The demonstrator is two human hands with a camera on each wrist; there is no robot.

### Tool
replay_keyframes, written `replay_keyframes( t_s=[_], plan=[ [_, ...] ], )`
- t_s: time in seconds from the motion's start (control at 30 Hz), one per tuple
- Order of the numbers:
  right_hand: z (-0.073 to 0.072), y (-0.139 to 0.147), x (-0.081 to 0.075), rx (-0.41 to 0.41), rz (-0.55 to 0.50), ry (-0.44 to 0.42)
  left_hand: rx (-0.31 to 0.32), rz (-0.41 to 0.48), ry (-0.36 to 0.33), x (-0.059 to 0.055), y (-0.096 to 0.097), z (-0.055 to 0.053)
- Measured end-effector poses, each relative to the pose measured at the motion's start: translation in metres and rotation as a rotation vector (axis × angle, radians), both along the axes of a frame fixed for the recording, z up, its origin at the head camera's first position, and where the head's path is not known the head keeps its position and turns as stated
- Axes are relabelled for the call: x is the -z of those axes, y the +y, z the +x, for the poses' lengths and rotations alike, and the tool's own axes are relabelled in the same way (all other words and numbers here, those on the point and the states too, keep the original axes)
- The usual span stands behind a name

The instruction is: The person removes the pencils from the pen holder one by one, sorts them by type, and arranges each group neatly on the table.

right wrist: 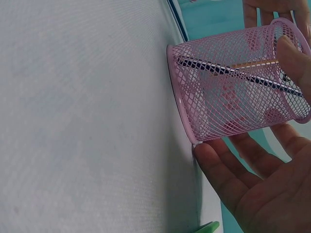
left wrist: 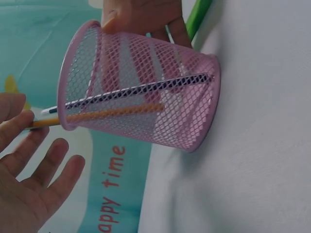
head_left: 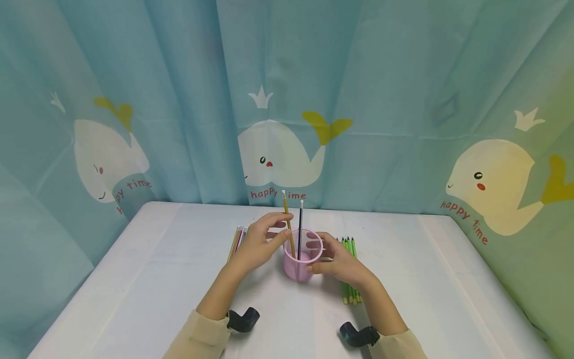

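Observation:
A pink mesh pencil cup (head_left: 292, 271) stands upright on the white table. My right hand (head_left: 342, 263) holds it from the right, thumb at the near side and fingers round the far side. Between its thumb and fingertips, my left hand (head_left: 259, 244) pinches a yellow pencil (left wrist: 116, 112) whose lower part is inside the cup. In the left wrist view this pencil's lower end sits above the cup's floor. A dark pencil (head_left: 300, 219) with a pale top leans in the cup, reaching down to the bottom.
Several green pencils (head_left: 351, 294) lie together right of the cup, partly behind my right hand. Left of my left hand lie a few more pencils (head_left: 236, 242), yellow and darker ones. A blue curtain (head_left: 394, 169) with whale prints hangs behind the table's far edge.

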State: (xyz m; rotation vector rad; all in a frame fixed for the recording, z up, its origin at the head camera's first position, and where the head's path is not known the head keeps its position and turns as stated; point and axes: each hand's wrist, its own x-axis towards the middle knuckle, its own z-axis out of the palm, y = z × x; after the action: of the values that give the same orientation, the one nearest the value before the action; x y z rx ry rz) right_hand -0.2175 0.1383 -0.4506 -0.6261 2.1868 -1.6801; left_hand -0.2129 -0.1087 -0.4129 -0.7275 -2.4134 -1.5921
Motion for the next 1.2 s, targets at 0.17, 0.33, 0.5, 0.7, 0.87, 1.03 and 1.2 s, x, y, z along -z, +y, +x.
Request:
replay_keyframes(
  t_s=[0.17, 0.33, 0.5, 0.7, 0.87, 1.03, 1.2],
  plan=[
    [0.000, 0.001, 0.000, -0.005, -0.008, -0.005, -0.021, 0.020, -0.015, -0.004, -0.005, 0.000],
    [0.000, 0.001, 0.000, -0.002, -0.001, -0.003, -0.041, 0.015, -0.003, -0.010, -0.010, -0.001],
    [0.000, 0.001, 0.001, 0.001, -0.003, -0.004, -0.059, 0.027, -0.005, -0.017, -0.017, 0.001],
    [0.000, 0.001, 0.001, -0.013, -0.008, 0.002, -0.084, 0.042, 0.028, -0.023, -0.027, 0.003],
    [-0.001, 0.002, 0.001, -0.019, -0.014, 0.017, -0.092, 0.061, 0.056, -0.030, -0.034, 0.004],
    [-0.001, 0.002, 0.002, -0.021, -0.009, 0.011, -0.105, 0.089, 0.043, -0.034, -0.041, 0.007],
    [-0.001, 0.002, 0.003, -0.018, 0.000, 0.008, -0.127, 0.086, 0.047, -0.035, -0.046, 0.007]
  ],
)
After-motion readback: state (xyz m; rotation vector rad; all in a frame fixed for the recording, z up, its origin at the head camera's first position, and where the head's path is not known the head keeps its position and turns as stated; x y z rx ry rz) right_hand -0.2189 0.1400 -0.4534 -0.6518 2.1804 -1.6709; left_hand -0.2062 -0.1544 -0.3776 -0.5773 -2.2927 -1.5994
